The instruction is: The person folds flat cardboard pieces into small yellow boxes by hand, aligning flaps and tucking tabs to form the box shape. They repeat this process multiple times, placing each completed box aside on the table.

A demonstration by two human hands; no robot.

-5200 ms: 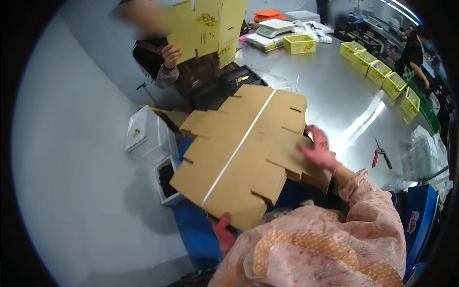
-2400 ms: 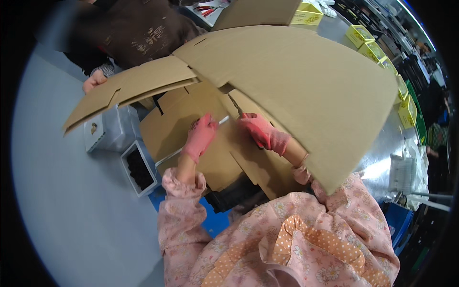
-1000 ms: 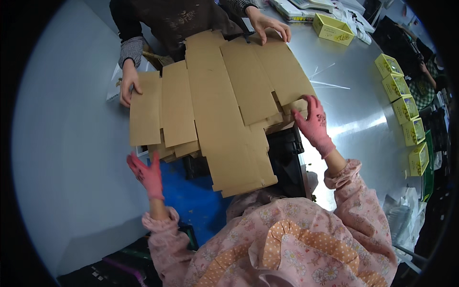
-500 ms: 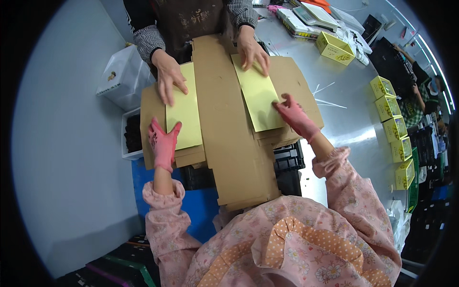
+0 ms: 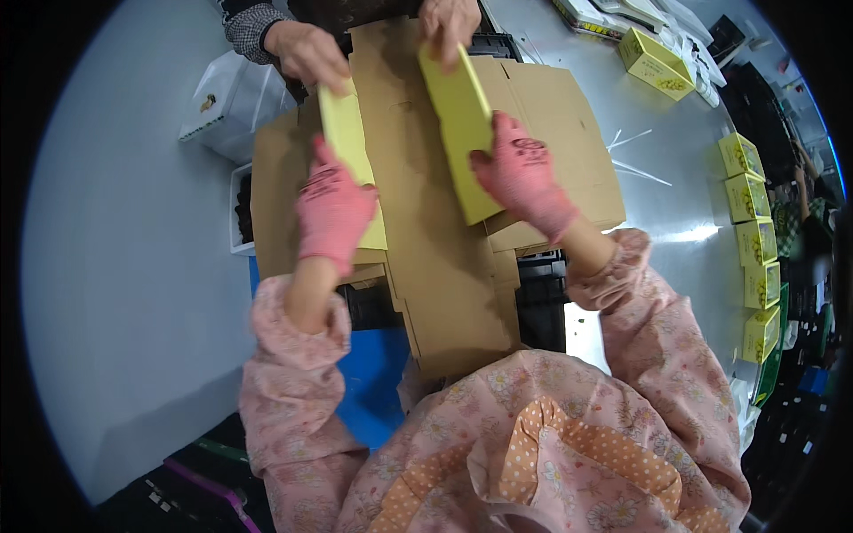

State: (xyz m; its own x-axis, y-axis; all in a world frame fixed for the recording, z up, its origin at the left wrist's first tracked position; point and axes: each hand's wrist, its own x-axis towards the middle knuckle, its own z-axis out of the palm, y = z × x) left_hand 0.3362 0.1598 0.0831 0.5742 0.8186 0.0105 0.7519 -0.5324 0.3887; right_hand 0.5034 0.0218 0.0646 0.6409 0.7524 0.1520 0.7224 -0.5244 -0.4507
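Note:
A flattened brown cardboard box (image 5: 426,222) lies in front of me with its flaps spread sideways. Two yellow card panels rest on it, one along each side of its middle strip. My left hand (image 5: 336,209), in a pink glove, is closed over the near part of the left yellow panel (image 5: 345,124). With the other pink glove, my right hand (image 5: 524,173) grips the outer edge of the right yellow panel (image 5: 458,133). Both panels are tilted, outer edges raised. A co-worker opposite holds their far ends with a left-side hand (image 5: 306,51) and a right-side hand (image 5: 450,25).
A metal table (image 5: 657,213) stretches to the right, with white strips (image 5: 640,169) on it. Several small yellow boxes (image 5: 755,240) line its far edge, and an open yellow box (image 5: 656,67) stands further back. Left are white bins (image 5: 235,115) and a wall (image 5: 115,266).
The yellow panels have gone from flat to tilted. My hands have moved inward and away from me, closing on them. The co-worker's hands have drawn back to the far ends.

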